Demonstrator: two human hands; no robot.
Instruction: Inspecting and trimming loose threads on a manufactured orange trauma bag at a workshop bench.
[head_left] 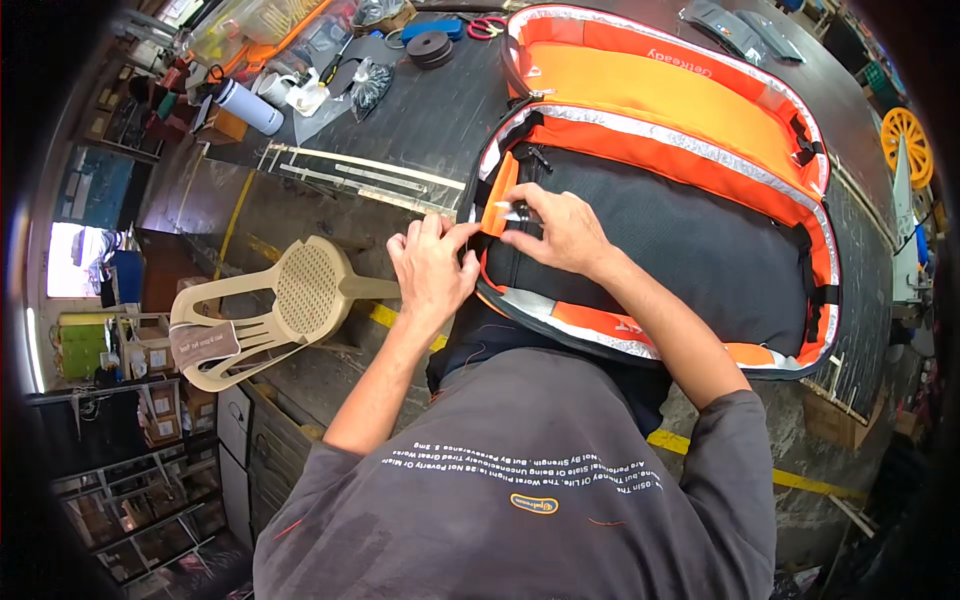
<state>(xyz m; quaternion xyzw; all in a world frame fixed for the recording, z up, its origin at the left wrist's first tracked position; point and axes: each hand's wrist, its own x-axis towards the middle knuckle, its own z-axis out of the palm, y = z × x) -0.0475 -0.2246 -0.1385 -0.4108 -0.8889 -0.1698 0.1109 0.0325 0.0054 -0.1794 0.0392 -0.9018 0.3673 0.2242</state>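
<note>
An orange and black bag with silver reflective trim lies unzipped and spread open in front of me. My right hand is over its left end, closed around a small tool that looks like thread snips, its pale tips pointing left at an orange flap. Just outside the bag's left edge is my left hand, with thumb and forefinger drawn together near the trim. Whatever is between those fingers is too small to make out.
The bag rests on a dark worktable. Toward the back left are a black tape roll, red-handled scissors and a pale bottle. A beige plastic chair stands at my left. Metal rulers lie along the table edge.
</note>
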